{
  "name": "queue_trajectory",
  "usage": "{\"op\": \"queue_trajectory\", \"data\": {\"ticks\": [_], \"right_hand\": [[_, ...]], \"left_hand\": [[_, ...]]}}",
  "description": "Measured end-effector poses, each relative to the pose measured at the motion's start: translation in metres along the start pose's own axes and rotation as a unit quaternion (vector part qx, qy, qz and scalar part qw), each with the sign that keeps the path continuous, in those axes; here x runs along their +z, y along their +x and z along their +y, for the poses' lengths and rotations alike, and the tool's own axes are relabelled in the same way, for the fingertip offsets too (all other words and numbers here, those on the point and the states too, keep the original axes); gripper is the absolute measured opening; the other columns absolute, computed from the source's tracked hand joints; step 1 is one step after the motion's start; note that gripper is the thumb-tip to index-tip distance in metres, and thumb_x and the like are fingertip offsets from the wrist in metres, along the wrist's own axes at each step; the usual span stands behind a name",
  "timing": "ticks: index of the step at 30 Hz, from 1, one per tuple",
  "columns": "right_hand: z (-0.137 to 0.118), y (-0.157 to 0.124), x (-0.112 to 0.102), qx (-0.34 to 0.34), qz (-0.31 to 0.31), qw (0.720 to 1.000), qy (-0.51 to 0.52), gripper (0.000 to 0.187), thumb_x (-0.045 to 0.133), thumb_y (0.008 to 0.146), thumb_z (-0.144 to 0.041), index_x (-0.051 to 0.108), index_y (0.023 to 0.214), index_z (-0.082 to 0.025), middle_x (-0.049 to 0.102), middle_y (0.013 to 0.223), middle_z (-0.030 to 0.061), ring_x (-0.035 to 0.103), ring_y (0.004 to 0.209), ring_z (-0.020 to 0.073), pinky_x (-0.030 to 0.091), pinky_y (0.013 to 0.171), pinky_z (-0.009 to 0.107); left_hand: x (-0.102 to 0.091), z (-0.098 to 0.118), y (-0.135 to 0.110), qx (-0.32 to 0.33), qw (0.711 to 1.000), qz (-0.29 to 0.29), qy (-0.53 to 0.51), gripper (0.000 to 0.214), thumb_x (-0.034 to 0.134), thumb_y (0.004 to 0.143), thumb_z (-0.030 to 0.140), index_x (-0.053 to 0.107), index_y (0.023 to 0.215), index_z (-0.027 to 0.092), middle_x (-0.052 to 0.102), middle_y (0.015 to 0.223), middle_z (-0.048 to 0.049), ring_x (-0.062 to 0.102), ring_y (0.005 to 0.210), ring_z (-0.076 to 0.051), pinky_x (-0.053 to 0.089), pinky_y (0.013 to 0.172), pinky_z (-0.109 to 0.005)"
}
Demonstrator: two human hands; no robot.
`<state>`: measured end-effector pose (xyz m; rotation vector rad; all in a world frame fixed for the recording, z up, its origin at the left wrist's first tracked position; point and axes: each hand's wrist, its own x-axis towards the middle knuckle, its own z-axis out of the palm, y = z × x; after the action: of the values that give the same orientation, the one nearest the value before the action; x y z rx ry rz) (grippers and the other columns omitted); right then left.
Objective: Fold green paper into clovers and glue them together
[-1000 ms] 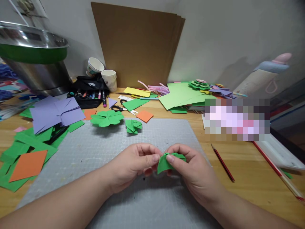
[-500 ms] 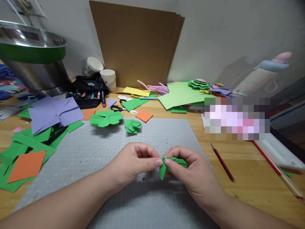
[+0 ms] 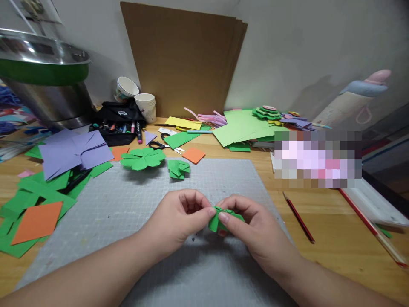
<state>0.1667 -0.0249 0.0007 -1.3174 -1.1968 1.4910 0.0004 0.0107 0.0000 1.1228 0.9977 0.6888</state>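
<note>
the left hand and the right hand are meeting over the mat, both clamping thumb and fingers on one small piece of green paper. the paper is showing crisp creases along its top and a flap is hanging below the left thumb; the right thumb is pressing flat on its face. the mat is lying smooth and gray under them, with a fine pale grid.

on the far part of the mat, a folded green scrap with blocky corners is sitting beside a green flower with wide, notched petals. just beyond the mat's far edge, a flat orange square is lying near scissors. left of the mat, creased purple paper and a plain orange sheet are resting on loose green pieces. right of the mat, a dark red wooden pencil is lying slantwise, and behind the mat stiff brown cardboard is leaning on the wall.

the fingers are hiding much of the held paper, so its full shape is staying unclear. a sheet is partly covering the scissors, coarse blocks are blurring something right of the mat, and the frame is cutting off both forearms and the mat's near edge.
</note>
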Motion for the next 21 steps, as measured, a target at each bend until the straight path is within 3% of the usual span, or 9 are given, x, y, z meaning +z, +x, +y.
{"op": "queue_trajectory", "data": {"ticks": [7,15,21], "right_hand": [[0.0039,0.0026,-0.0017,0.009,0.004,0.999,0.044,0.023,0.069,0.076,-0.04,0.063,0.075,-0.018,0.063,0.069,-0.0008,0.058,0.062,0.0112,0.048,0.062,0.024],[-0.0012,-0.0002,-0.0002,-0.029,0.006,0.999,-0.032,0.021,0.066,0.078,-0.038,0.063,0.075,-0.017,0.063,0.069,0.0009,0.056,0.065,0.0134,0.045,0.062,0.026],[0.0045,0.0005,-0.0006,-0.057,-0.004,0.998,-0.034,0.018,0.064,0.08,-0.036,0.064,0.077,-0.018,0.064,0.074,0.0028,0.057,0.071,0.016,0.045,0.067,0.029]], "left_hand": [[-0.0032,-0.0011,0.0029,-0.018,0.999,-0.015,-0.032,0.021,0.073,0.068,0.034,0.065,0.072,0.015,0.059,0.063,0.0019,0.047,0.056,-0.008,0.036,0.056,-0.023],[-0.0045,-0.0011,0.0021,0.009,0.999,-0.031,-0.013,0.021,0.072,0.07,0.033,0.062,0.066,0.015,0.059,0.063,0.0016,0.049,0.06,-0.01,0.037,0.06,-0.024],[-0.0034,-0.0036,0.0016,0.016,1.0,-0.015,0.021,0.021,0.067,0.074,0.032,0.058,0.067,0.015,0.056,0.062,0.003,0.047,0.059,-0.009,0.037,0.058,-0.022]]}}
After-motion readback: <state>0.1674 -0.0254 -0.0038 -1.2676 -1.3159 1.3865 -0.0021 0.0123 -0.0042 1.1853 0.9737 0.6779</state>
